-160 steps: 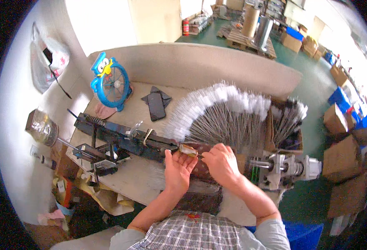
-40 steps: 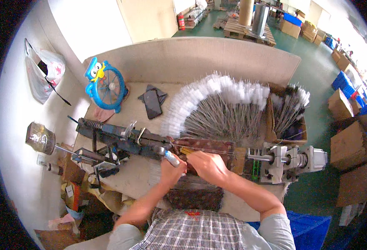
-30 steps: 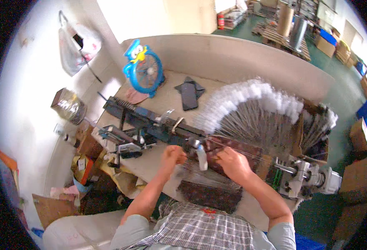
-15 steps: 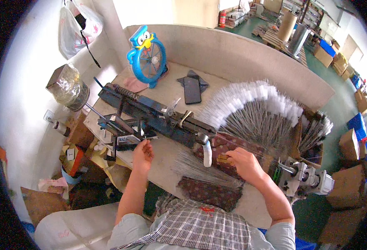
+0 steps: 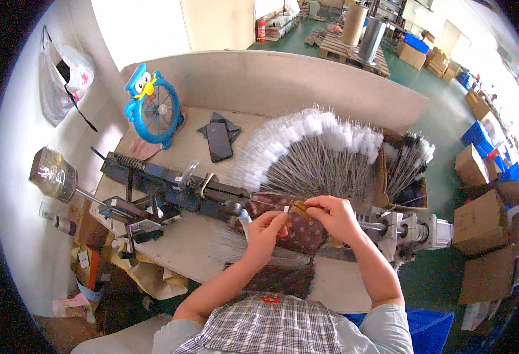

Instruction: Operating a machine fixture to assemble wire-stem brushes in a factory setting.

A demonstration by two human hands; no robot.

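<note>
My left hand (image 5: 265, 235) is closed in a pinch, with a small white piece (image 5: 286, 209) at its fingertips; its exact kind is too small to make out. Right beside it, my right hand (image 5: 335, 219) grips a small brass-coloured block (image 5: 298, 208). Both hands are over a dark spotted cloth (image 5: 305, 233), at the right end of a long black machine (image 5: 171, 187). A thin wire (image 5: 268, 203) runs from the machine's end toward the brass-coloured block. Below my left hand lie loose thin wires (image 5: 227, 245).
Behind the hands spreads a fan of wire brushes with white bristles (image 5: 306, 133). A box of darker brushes (image 5: 410, 194) stands right of it, above a metal motor assembly (image 5: 413, 230). A phone (image 5: 219, 141) and a blue toy-shaped fan (image 5: 153, 109) stand farther back. A lamp (image 5: 53, 177) is left.
My left hand has left the black machine's left part and come over to my right hand. The right hand has risen slightly with the brass-coloured block. The whole view has shifted rightward.
</note>
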